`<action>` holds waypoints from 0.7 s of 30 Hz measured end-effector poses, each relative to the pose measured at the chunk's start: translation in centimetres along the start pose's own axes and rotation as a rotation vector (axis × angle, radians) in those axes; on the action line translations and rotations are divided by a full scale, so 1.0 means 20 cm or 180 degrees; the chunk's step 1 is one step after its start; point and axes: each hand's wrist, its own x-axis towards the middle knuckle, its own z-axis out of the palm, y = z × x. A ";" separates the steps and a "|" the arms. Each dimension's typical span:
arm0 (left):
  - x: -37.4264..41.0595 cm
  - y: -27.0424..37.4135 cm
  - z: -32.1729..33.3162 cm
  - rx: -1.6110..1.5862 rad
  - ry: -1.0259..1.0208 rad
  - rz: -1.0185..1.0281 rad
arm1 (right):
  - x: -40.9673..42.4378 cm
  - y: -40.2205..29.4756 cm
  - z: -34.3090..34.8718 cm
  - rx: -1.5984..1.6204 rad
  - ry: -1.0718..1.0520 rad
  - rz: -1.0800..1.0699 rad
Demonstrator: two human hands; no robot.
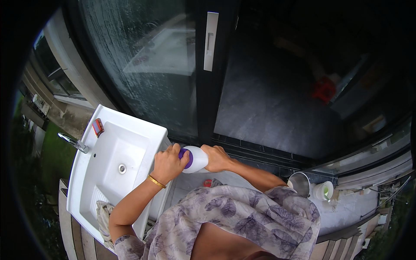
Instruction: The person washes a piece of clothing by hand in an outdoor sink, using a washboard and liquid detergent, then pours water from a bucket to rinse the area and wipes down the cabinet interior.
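Observation:
Between my two hands is a white plastic bottle (197,158) with a purple cap (187,159), held in front of my body beside the sink. The fingers of my left hand (170,162) wrap around the purple cap. My right hand (216,158) grips the bottle's white body from the other side. A gold-coloured bangle (157,181) circles my left wrist. To the left stands a white utility sink (130,152) with a drain in its basin and a ribbed washboard slope (100,194).
A chrome faucet (74,143) and a striped sponge (97,127) are on the sink's far-left rim. Crumpled cloth (104,219) hangs over its near edge. Ahead is a dark-framed glass sliding door (146,81). A metal bucket (299,184) and a white pail (320,191) stand at right.

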 end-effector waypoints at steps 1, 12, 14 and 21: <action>-0.01 -0.02 0.00 -0.0109 0.0095 0.0150 | 0.00 0.00 0.00 0.0020 -0.0002 -0.0037; 0.02 -0.10 0.00 -0.0225 -0.0066 0.0948 | 0.04 0.04 -0.03 0.0102 -0.0234 -0.0174; 0.06 -0.14 0.02 -0.0385 -0.0523 0.0428 | 0.07 0.03 -0.01 -0.0141 -0.0305 0.0142; 0.00 -0.44 0.27 0.0492 -0.0973 -0.0149 | 0.03 0.41 0.15 -0.0982 -0.0645 0.1000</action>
